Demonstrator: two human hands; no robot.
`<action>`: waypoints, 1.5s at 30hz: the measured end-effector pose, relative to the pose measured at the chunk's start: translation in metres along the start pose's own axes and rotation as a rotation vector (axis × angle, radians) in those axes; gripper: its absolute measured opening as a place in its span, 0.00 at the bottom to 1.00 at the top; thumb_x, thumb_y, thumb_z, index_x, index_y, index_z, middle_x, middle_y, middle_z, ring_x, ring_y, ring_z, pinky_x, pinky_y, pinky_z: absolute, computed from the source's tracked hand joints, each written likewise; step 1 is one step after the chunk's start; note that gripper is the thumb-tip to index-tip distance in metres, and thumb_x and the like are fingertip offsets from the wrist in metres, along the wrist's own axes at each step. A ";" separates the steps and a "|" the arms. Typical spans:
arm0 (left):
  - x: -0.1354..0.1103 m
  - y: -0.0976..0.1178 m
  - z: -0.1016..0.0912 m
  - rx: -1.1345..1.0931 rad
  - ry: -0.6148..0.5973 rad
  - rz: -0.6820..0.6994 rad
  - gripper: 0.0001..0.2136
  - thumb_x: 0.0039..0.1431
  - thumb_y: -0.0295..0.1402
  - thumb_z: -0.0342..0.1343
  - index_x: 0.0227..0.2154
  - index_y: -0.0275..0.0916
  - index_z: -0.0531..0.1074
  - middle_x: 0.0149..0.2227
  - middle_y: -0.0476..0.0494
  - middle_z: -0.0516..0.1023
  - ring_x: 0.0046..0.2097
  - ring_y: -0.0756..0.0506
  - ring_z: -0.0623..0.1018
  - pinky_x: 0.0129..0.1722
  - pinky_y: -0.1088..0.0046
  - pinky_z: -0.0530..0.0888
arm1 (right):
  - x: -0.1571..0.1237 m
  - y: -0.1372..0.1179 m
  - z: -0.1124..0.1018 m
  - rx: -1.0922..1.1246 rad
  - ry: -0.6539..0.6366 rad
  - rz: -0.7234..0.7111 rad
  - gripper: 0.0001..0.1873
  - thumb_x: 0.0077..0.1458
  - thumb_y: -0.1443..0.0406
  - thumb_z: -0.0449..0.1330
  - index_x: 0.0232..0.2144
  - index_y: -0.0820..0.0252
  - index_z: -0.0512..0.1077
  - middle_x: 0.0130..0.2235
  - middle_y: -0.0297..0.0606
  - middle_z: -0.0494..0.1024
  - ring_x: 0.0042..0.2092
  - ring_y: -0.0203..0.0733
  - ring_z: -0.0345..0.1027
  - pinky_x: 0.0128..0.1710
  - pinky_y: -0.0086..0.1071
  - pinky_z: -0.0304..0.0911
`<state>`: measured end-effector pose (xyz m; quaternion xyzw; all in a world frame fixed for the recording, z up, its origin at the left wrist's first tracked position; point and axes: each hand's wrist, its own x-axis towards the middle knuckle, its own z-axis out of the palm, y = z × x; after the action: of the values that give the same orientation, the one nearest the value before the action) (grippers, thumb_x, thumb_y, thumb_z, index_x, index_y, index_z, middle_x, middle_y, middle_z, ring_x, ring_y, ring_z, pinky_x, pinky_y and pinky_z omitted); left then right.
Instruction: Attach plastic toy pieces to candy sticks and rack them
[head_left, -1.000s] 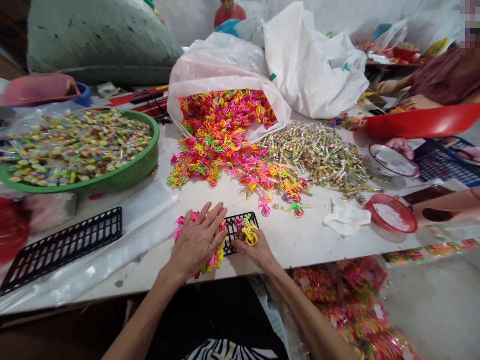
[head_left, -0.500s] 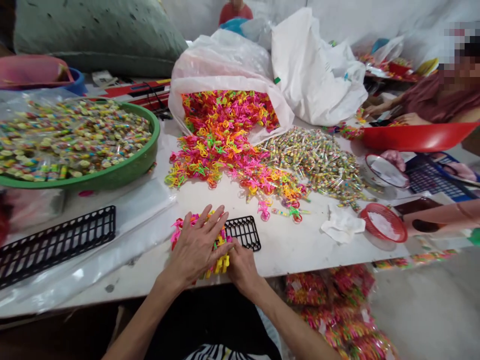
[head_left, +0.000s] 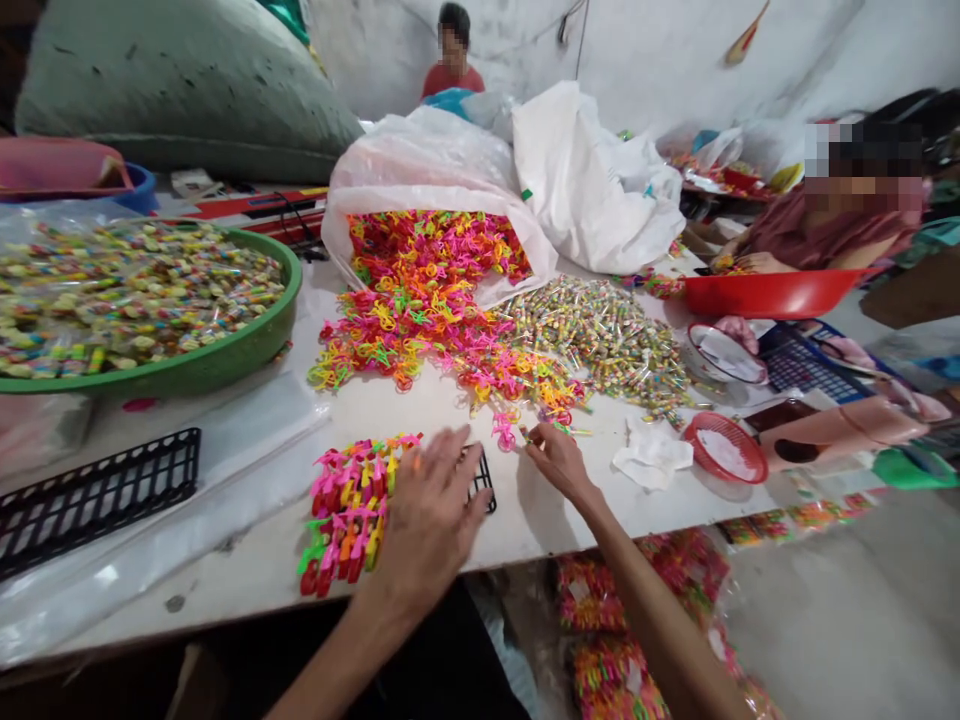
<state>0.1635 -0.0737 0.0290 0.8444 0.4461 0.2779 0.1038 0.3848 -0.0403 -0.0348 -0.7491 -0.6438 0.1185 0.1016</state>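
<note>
My left hand [head_left: 435, 500] lies palm down over a small black plastic rack [head_left: 486, 480], its fingers stretched out and slightly blurred. Beside it, rows of small plastic toys [head_left: 349, 510] in pink, red, yellow and green stand packed together, partly covered by that hand. To the right, my right hand [head_left: 556, 460] reaches to the front edge of the loose toy pile [head_left: 427, 330]. Its thumb and fingers pinch a small plastic toy, of which only a bit of green shows. A pink toy [head_left: 505, 430] lies just left of those fingertips.
Candy sticks in clear wrappers [head_left: 615, 340] are heaped behind my right hand. A large green basin [head_left: 289, 300] of wrapped candy and a long black rack [head_left: 105, 500] are at left. Farther right are a red basket [head_left: 694, 440] and a co-worker behind a red basin [head_left: 780, 292].
Both hands have come away from the packed toys, which now show more. My right hand has moved right and forward to the pile; my left has shifted onto the rack. The view has tilted up.
</note>
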 end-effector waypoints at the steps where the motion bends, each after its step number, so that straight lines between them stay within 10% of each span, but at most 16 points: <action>1: 0.005 0.013 0.013 -0.116 0.016 -0.007 0.18 0.58 0.34 0.45 0.52 0.41 0.62 0.55 0.42 0.64 0.56 0.43 0.62 0.54 0.62 0.60 | -0.001 -0.002 0.001 0.049 0.013 0.032 0.07 0.51 0.68 0.53 0.33 0.60 0.68 0.32 0.37 0.74 0.35 0.38 0.66 0.31 0.27 0.53; 7: 0.057 0.032 0.112 -0.093 -0.026 -0.455 0.17 0.57 0.31 0.43 0.49 0.34 0.63 0.43 0.32 0.69 0.46 0.38 0.70 0.39 0.61 0.69 | -0.017 0.007 0.004 0.052 0.066 0.046 0.09 0.54 0.64 0.50 0.30 0.60 0.70 0.29 0.36 0.72 0.32 0.37 0.64 0.29 0.27 0.50; 11: 0.074 0.013 0.137 0.021 -0.060 -0.447 0.13 0.54 0.33 0.48 0.42 0.35 0.68 0.45 0.30 0.69 0.49 0.34 0.67 0.45 0.56 0.65 | -0.038 0.016 0.014 0.053 0.174 -0.019 0.09 0.55 0.64 0.49 0.31 0.60 0.69 0.32 0.37 0.70 0.34 0.37 0.63 0.31 0.27 0.52; 17: 0.062 0.017 0.136 -0.207 -0.092 -0.403 0.15 0.50 0.30 0.52 0.43 0.38 0.66 0.39 0.39 0.73 0.42 0.41 0.72 0.42 0.65 0.66 | -0.045 0.030 0.020 0.502 0.253 0.118 0.07 0.50 0.63 0.53 0.26 0.60 0.68 0.29 0.36 0.69 0.32 0.38 0.63 0.32 0.29 0.56; 26: 0.044 0.027 0.111 -1.545 -0.077 -0.982 0.21 0.33 0.27 0.66 0.34 0.35 0.67 0.30 0.48 0.74 0.30 0.53 0.74 0.29 0.80 0.69 | -0.071 0.027 0.007 1.584 -0.011 0.380 0.16 0.43 0.58 0.61 0.33 0.64 0.73 0.21 0.31 0.68 0.20 0.30 0.56 0.21 0.26 0.52; 34: 0.024 0.029 0.101 -1.726 -0.160 -1.149 0.18 0.36 0.24 0.65 0.34 0.34 0.70 0.29 0.48 0.76 0.26 0.55 0.73 0.26 0.82 0.71 | -0.072 0.013 0.008 1.650 -0.100 0.355 0.12 0.46 0.59 0.59 0.27 0.64 0.71 0.19 0.30 0.65 0.19 0.29 0.54 0.19 0.25 0.48; 45: 0.010 0.025 0.086 -1.640 -0.228 -0.973 0.17 0.34 0.26 0.67 0.33 0.33 0.73 0.30 0.43 0.79 0.30 0.50 0.76 0.31 0.77 0.71 | -0.071 0.016 -0.004 1.546 -0.251 0.293 0.14 0.47 0.57 0.59 0.22 0.63 0.68 0.14 0.25 0.60 0.14 0.25 0.45 0.14 0.24 0.38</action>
<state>0.2336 -0.0741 -0.0271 0.2533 0.4019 0.3461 0.8090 0.3914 -0.1131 -0.0324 -0.5245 -0.2810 0.6272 0.5026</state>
